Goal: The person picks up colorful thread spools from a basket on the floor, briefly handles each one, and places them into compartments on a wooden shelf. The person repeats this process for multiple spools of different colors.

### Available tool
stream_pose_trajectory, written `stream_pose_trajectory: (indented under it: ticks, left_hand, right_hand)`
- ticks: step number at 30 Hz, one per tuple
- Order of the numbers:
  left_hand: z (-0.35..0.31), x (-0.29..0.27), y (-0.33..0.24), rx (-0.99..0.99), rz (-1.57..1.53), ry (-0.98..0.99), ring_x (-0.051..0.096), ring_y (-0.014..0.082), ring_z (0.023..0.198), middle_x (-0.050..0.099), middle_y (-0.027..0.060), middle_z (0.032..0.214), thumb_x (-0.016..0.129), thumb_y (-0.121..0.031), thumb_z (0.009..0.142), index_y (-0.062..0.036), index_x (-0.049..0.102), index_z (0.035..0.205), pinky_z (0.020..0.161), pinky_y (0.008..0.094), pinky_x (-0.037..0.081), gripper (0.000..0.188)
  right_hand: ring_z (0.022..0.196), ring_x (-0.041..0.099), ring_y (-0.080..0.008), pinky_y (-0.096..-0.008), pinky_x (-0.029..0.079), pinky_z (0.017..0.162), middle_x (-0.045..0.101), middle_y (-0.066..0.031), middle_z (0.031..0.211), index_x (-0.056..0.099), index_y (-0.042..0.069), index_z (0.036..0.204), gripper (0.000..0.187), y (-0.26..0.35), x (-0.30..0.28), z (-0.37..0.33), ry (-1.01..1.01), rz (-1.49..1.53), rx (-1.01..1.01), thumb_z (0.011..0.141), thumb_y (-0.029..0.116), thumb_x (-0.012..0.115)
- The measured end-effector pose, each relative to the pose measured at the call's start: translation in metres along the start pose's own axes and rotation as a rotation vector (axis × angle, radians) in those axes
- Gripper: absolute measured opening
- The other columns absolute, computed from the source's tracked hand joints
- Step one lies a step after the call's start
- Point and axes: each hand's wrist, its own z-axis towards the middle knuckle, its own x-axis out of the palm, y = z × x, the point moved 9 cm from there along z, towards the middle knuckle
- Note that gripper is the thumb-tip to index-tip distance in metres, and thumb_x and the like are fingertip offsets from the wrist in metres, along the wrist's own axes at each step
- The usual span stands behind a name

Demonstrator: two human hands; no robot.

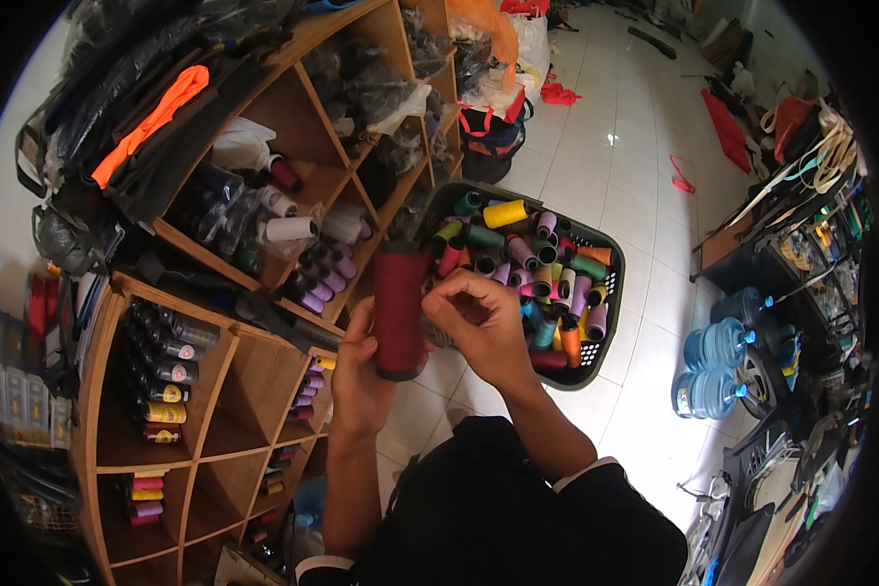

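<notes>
A large dark red thread spool (400,311) stands upright in my left hand (361,376), whose fingers wrap round its lower part. Just right of the spool, my right hand (479,327) is closed in a pinch, thumb against fingertips; anything between them is too small to make out. Behind and right of my hands is a black perforated basket (610,322) heaped with thread spools in many colours. Among them are a yellow spool (505,214) near the far edge and an orange spool (569,340) near the right side.
Wooden cubby shelves (234,391) line my left, with several thread spools in their compartments. An orange cloth (151,127) lies on top. Blue water jugs (708,347) stand at right beside cluttered racks. Bags (493,137) sit on the white tiled floor (645,244) beyond the basket.
</notes>
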Motion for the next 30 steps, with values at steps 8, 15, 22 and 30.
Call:
stream_pose_trajectory:
  ticks: [8,15,22,30]
  left_hand:
    - [0.000,0.005,-0.008,0.108,0.056,-0.001,0.055,0.0127,0.072,0.059,0.0078,0.088,0.061,-0.034,0.087,-0.0015,0.046,0.121,0.065,0.0264,0.044,0.050]
    - [-0.001,0.004,-0.013,0.126,0.064,-0.075,0.054,0.0120,0.069,0.058,0.0059,0.085,0.062,-0.038,0.086,0.0017,0.049,0.122,0.063,0.0254,0.043,0.055]
    - [-0.001,0.002,-0.010,0.112,0.050,-0.057,0.053,0.0116,0.071,0.057,0.0057,0.087,0.062,-0.041,0.086,0.0036,0.050,0.123,0.063,0.0258,0.042,0.059]
    - [-0.004,0.014,-0.015,0.142,0.112,-0.114,0.055,0.0096,0.083,0.060,0.0065,0.099,0.060,-0.031,0.086,0.0032,0.049,0.123,0.073,0.0236,0.043,0.051]
  right_hand:
    - [0.075,0.061,-0.0064,-0.0211,0.047,0.068,0.063,-0.0020,0.083,0.063,0.002,0.088,0.006,0.004,0.000,-0.005,-0.035,-0.065,-0.047,0.087,0.003,0.069]
    - [0.079,0.059,-0.0064,-0.0226,0.047,0.069,0.061,-0.0017,0.086,0.062,0.002,0.088,0.008,0.008,-0.011,-0.011,-0.098,-0.109,-0.060,0.086,0.003,0.070]
    - [0.080,0.060,-0.0115,-0.0250,0.047,0.068,0.062,-0.0043,0.086,0.065,0.003,0.093,0.017,0.047,-0.001,-0.019,-0.142,-0.307,-0.292,0.079,0.002,0.076]
    - [0.077,0.062,-0.0222,-0.0305,0.047,0.065,0.062,-0.0082,0.084,0.069,0.005,0.091,0.019,0.067,0.007,-0.020,-0.107,-0.550,-0.485,0.074,0.000,0.076]
